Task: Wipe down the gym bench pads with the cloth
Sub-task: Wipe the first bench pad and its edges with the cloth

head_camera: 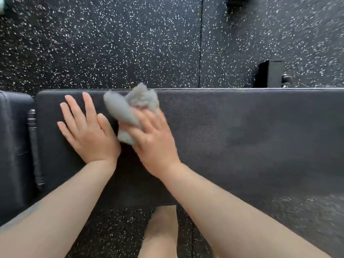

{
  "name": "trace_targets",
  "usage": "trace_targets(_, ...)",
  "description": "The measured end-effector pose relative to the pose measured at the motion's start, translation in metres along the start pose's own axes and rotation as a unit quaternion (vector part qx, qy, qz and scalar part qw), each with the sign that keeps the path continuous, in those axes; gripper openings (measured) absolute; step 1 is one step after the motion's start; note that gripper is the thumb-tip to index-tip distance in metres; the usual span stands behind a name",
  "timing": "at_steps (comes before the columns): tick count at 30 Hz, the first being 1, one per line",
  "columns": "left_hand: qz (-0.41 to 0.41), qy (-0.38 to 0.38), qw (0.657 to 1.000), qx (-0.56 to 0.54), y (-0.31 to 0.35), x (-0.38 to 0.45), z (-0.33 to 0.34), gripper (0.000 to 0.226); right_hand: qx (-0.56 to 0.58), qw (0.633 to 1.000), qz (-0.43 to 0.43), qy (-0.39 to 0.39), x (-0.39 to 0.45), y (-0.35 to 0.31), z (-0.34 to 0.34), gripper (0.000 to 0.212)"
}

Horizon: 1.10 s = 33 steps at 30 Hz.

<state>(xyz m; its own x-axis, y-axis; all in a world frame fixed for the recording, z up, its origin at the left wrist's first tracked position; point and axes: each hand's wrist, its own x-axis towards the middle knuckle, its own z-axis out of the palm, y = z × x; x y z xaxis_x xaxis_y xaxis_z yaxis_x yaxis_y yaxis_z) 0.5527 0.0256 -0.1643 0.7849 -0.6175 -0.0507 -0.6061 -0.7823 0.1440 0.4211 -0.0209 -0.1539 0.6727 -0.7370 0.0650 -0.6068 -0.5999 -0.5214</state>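
Observation:
A long dark grey bench pad (242, 135) runs across the view from left to right. A second, shinier black pad (13, 138) lies at the far left, split from the long one by a gap with a black metal bar (34, 148). My left hand (87, 131) rests flat on the long pad near its left end, fingers straight and spread. Just to its right, my right hand (152, 142) grips a bunched grey cloth (130, 110) and holds it against the pad. The cloth is blurred.
Black rubber floor (121, 43) with white speckles surrounds the bench. A black frame foot (270, 73) of the bench sticks out behind the pad at the right. My bare leg (160, 233) shows below the pad's near edge.

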Motion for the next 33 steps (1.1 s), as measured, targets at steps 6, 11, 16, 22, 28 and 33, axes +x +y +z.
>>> trace_targets(6,0.013,-0.047,0.998,-0.034,0.018,-0.021,-0.005,0.057,-0.022,0.963,0.247,0.101,-0.122,0.122,-0.084,0.028)
trace_targets(11,0.165,-0.127,0.978,0.000,0.073,-0.108,0.001,0.059,-0.106,0.901,0.392,0.153,-0.140,0.075,-0.051,0.049)
trace_targets(16,0.162,-0.141,0.977,-0.003,0.086,-0.127,0.009,0.061,-0.143,0.985,-0.016,-0.092,-0.240,0.137,-0.106,0.032)
trace_targets(22,0.206,-0.146,0.967,-0.016,0.139,-0.153,0.016,0.059,-0.075,0.767,0.576,0.274,-0.203,0.164,-0.112,0.050)
trace_targets(28,0.375,-0.197,0.905,-0.024,0.228,-0.207,0.030,0.058,-0.142,0.988,0.060,-0.027,-0.284,0.195,-0.135,0.037)
trace_targets(33,0.382,-0.192,0.904,-0.023,0.289,-0.245,0.041,0.061,-0.118,0.858,0.445,0.228,-0.305,0.296,-0.192,0.046)
